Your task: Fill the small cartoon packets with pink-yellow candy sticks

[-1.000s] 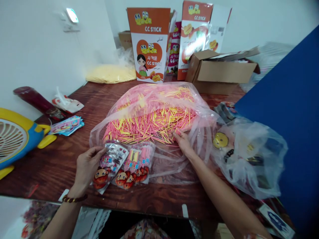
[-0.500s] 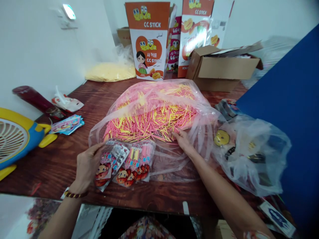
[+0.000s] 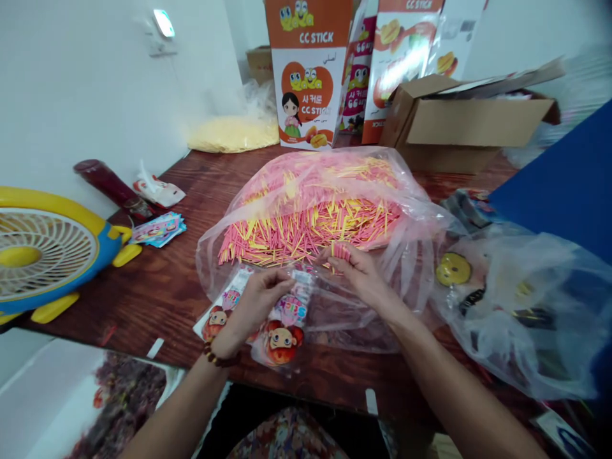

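Observation:
A large clear plastic bag (image 3: 411,210) lies on its side, full of thin pink and yellow candy sticks (image 3: 306,229). My right hand (image 3: 358,271) is closed on a small bunch of sticks (image 3: 340,250) in front of the bag's mouth. My left hand (image 3: 258,299) pinches the upper edge of a clear printed packet (image 3: 282,341) with a cartoon red-haired figure on it. Another such packet (image 3: 220,319) lies under and left of that hand, partly covered by it. The two hands are apart, with the packet's top between them.
A yellow-and-blue fan (image 3: 52,255), a dark red bottle (image 3: 109,188) and printed packets (image 3: 160,229) are on the left. Cartons (image 3: 306,83) and an open cardboard box (image 3: 473,124) stand behind. A plastic carrier bag (image 3: 521,306) lies right, near a blue panel (image 3: 564,166).
My left hand has moved right, from the left packets to the top of the right-hand one. My right hand has lifted a small bunch of sticks from the pile. The view has shifted left.

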`<act>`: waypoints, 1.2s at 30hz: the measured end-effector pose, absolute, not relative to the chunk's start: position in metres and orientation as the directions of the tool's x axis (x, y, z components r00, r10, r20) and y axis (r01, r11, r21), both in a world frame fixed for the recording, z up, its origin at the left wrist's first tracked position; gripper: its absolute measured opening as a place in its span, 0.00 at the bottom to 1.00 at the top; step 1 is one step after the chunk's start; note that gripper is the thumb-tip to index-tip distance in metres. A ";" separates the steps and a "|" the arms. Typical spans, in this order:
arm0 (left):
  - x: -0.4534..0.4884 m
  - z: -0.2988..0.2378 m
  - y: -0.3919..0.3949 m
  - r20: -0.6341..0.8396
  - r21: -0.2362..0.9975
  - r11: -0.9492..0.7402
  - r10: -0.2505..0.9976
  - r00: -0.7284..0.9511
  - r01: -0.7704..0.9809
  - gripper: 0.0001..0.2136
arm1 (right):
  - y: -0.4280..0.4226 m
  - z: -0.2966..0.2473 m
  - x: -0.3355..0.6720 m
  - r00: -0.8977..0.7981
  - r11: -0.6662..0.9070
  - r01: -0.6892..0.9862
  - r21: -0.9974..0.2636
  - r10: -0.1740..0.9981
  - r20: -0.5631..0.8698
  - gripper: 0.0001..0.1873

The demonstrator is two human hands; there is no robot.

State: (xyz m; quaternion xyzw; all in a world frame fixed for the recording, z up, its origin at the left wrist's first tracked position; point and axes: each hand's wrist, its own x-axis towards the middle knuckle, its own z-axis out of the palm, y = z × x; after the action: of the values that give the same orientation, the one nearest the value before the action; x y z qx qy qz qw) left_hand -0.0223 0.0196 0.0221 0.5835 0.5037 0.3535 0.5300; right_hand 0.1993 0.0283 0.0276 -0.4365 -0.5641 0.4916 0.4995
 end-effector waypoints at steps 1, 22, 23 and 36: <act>-0.016 0.017 0.018 -0.118 0.977 0.063 0.956 0.267 0.205 0.14 | 0.024 0.034 0.197 -0.170 0.198 0.103 -0.975 0.969 0.179 0.10; -0.123 0.015 0.045 0.215 0.588 -0.178 0.975 0.059 0.789 0.13 | 0.030 -0.009 0.193 -0.253 0.182 0.277 -0.943 0.961 0.111 0.12; -0.118 0.019 0.043 0.215 0.699 -0.175 0.976 0.030 0.693 0.12 | 0.029 -0.004 0.192 -0.232 0.175 0.269 -0.947 0.966 0.112 0.12; -0.021 0.025 0.018 -0.168 0.965 0.071 0.905 0.390 0.251 0.12 | 0.018 0.027 0.180 -0.389 0.520 0.423 -0.742 0.844 0.369 0.08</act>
State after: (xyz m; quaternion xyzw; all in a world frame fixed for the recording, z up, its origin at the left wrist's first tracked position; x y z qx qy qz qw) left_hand -0.0211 0.0180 0.0255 0.6160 0.4693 0.2913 0.5616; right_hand 0.1805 0.0175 0.0269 -0.4032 -0.7856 0.2784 0.3778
